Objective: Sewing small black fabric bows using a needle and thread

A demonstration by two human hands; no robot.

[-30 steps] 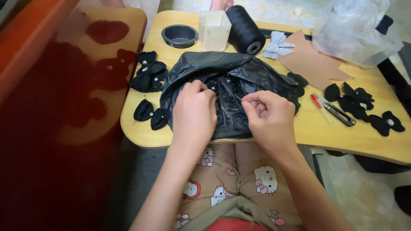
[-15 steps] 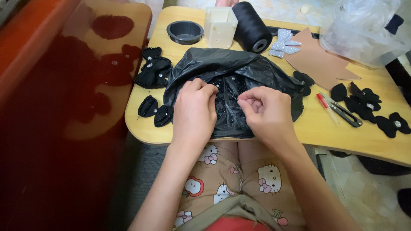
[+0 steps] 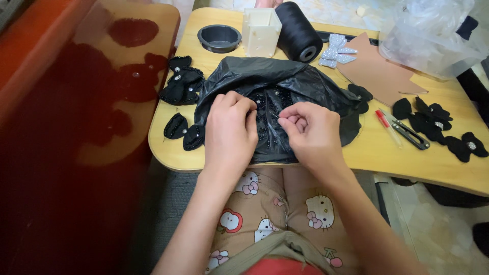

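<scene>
Both hands rest on an open black plastic bag (image 3: 305, 86) lying at the near edge of a small wooden table (image 3: 387, 153), over the person's lap. The left hand (image 3: 230, 130) lies knuckles up with its fingers curled narrow against the bag's inner fold, beside a scatter of small black beaded pieces (image 3: 270, 109) showing in the bag's mouth; whether it pinches one of them cannot be told. The right hand (image 3: 310, 135) sits just beside it, thumb and forefinger pinched tightly together at the beaded pieces, and what they hold is too small to make out.

Left of the left hand lie black fabric bows with rhinestones (image 3: 182, 86), two more just below them. Beyond the hands, past the bag, stand a round black dish (image 3: 219, 38), a white open box (image 3: 261, 31) and a large spool of black thread (image 3: 298, 30), with a pale dotted bow (image 3: 333, 50) beside the spool. To the right of the right hand lie thread snips (image 3: 405, 131) next to a red-tipped tool, more black bows (image 3: 433, 122), a brown cardboard sheet (image 3: 377, 71) and a clear plastic bag (image 3: 433, 35).
</scene>
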